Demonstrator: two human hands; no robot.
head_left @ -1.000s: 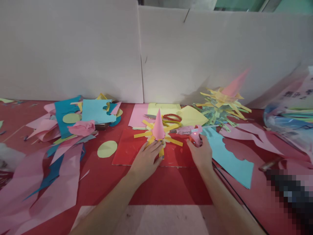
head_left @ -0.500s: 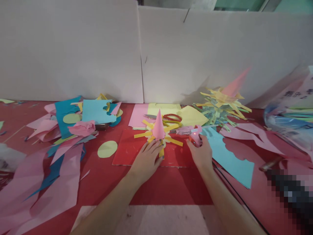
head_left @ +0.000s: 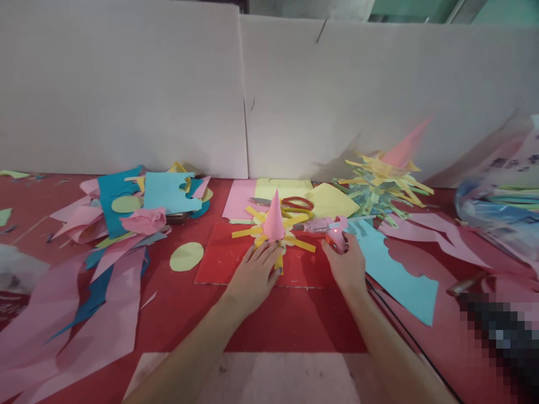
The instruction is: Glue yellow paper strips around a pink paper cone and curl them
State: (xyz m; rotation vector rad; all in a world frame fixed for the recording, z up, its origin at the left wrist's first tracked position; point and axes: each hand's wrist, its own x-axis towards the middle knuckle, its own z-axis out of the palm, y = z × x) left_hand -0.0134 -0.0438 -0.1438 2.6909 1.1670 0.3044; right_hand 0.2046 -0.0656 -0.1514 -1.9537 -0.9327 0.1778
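A pink paper cone (head_left: 273, 219) stands upright in the middle of yellow paper strips (head_left: 301, 243) that spread out like rays, on a bright red board. My left hand (head_left: 255, 269) has its fingers at the cone's base and its thumb beside the front strip, holding the piece down. In my right hand (head_left: 347, 266) is a pink glue gun (head_left: 334, 229) with a small red light glowing. Its nozzle points left, close to the tips of the right-hand strips. My fingers partly hide the glue gun's handle.
Behind the cone lie red-handled scissors (head_left: 297, 203) on paper sheets. A strip-layered piece with a pink cone (head_left: 406, 146) stands at back right. Blue sheets (head_left: 408, 280) and a black cord (head_left: 396, 320) lie right; a pale yellow disc (head_left: 186, 256) and paper scraps (head_left: 113, 303) lie left.
The view has shifted very slightly. Both hands, the cone piece and the glue gun keep the same places relative to each other.
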